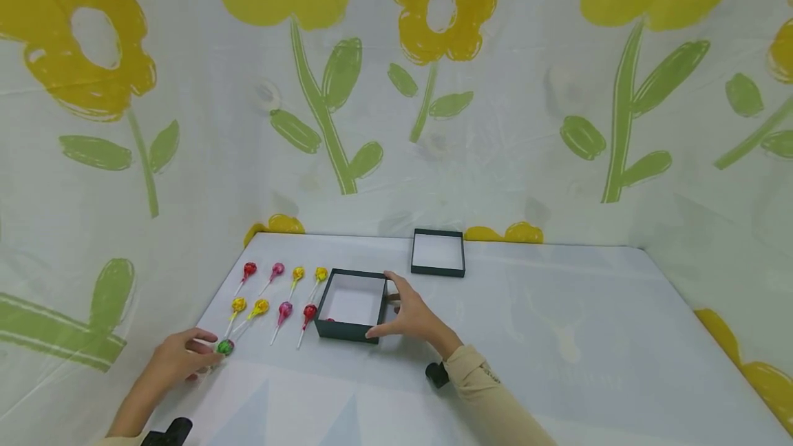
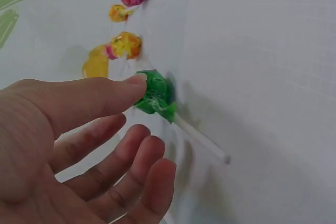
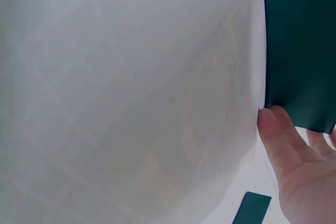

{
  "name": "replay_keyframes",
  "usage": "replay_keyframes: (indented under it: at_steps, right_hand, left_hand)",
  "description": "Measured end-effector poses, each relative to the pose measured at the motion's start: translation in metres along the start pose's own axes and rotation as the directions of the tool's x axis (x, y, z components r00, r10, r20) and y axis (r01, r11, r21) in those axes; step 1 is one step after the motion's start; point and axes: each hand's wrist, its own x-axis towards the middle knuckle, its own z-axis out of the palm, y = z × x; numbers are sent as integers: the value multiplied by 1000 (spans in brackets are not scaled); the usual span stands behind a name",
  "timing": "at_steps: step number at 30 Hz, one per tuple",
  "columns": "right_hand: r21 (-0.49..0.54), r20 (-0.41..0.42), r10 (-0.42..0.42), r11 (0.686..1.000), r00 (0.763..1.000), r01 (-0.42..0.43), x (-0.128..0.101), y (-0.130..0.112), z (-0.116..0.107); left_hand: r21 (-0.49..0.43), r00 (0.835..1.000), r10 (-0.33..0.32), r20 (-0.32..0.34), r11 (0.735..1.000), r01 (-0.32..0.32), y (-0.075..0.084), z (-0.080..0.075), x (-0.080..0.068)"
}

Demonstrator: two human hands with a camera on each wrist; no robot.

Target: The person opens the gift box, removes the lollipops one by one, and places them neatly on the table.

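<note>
A green-wrapped lollipop (image 1: 225, 347) (image 2: 155, 95) lies on the white table at the near end of two rows of lollipops (image 1: 281, 291). My left hand (image 1: 204, 356) (image 2: 142, 114) reaches it; the thumb tip touches its wrapper, while the other fingers stay spread and apart below. An open dark green box (image 1: 350, 331) (image 3: 299, 51) stands mid-table with a small red item inside. My right hand (image 1: 387, 305) grips its right wall, thumb (image 3: 273, 129) at the near corner and fingers at the far corner.
The box's lid (image 1: 438, 270) lies upturned behind the box. Several red, pink and yellow lollipops (image 2: 126, 45) fill the rows left of the box. Flower-print cloth walls (image 1: 434, 122) close in the table's back and sides.
</note>
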Motion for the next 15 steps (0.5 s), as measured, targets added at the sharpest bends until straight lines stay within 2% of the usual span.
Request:
replay_keyframes:
  at_steps: [8,15]
  right_hand:
    - [-14,6,-3,1000,1000,3,3,-1,-2]
    - [-11,13,2,1000,1000,-2,0,-4,-2]
  left_hand:
    - [5,996,74,-52,997,-74,19,-11,-5]
    - [-14,984,165,-73,986,-167,36,-8,-6]
